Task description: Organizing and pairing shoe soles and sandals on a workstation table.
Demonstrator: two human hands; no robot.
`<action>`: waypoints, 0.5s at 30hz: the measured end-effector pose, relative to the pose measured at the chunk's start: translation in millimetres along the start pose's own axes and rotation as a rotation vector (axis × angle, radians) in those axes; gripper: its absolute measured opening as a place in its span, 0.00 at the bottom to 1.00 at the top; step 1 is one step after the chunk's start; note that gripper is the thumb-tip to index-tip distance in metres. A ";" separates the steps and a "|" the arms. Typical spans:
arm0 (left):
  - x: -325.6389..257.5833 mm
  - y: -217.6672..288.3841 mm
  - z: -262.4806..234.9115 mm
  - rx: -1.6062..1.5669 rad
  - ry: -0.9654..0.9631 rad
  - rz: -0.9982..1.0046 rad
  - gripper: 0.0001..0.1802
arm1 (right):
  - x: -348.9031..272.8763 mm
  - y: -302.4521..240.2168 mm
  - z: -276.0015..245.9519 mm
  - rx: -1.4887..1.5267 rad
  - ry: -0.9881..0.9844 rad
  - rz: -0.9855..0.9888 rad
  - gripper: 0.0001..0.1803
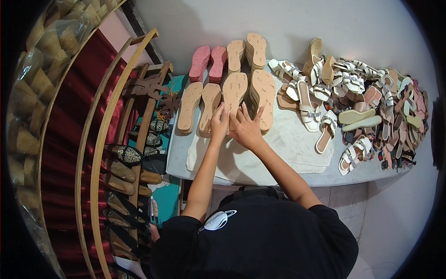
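Both hands are at the heel end of a tall stack of beige shoe soles point(235, 87) in the front row on the table. My left hand point(219, 124) lies along the stack's left edge, with the fingers stretched forward. From the right, my right hand point(247, 130) closes on the same stack, its fingers spread and one reaching toward the neighbouring stack of soles point(264, 90). Two more beige stacks point(190, 104) point(210, 102) stand to the left. Behind them are two pink soles point(200, 61) and two further beige stacks point(235, 52) point(256, 46).
A pale cloth point(297, 151) covers part of the table point(179, 158). White strappy sandals point(308, 109) and a big heap of mixed shoes point(395, 125) fill the right side. At left stand a wooden rack point(96, 172) with shoes and plastic-covered wooden shoe forms point(35, 97).
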State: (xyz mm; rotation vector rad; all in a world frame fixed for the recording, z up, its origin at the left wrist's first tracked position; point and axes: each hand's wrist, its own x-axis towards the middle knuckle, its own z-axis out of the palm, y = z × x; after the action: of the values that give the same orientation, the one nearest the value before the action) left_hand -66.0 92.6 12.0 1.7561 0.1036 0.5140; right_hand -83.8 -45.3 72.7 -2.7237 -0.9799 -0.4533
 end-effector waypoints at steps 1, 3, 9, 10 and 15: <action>0.2 -1.3 -0.3 -0.016 0.003 -0.009 0.22 | 0.5 -0.7 0.2 -0.003 -0.005 -0.005 0.36; 0.2 -1.3 -0.2 -0.032 0.003 -0.017 0.22 | 1.4 -1.0 0.5 -0.005 -0.011 -0.008 0.36; -2.7 7.1 -0.5 0.038 0.009 0.002 0.23 | 2.4 -0.9 -0.8 -0.007 -0.034 0.005 0.37; -3.5 10.9 0.6 0.062 0.012 -0.005 0.23 | 2.4 0.1 -1.0 -0.007 -0.038 0.009 0.37; -3.4 20.7 0.2 0.120 0.024 0.002 0.23 | 2.4 -0.9 -3.3 -0.007 -0.036 0.011 0.39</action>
State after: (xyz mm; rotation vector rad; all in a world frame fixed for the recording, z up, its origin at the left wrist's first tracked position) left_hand -73.1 86.0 30.5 1.8673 0.1517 0.5396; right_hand -83.4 -44.3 76.7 -2.7510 -0.9739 -0.4081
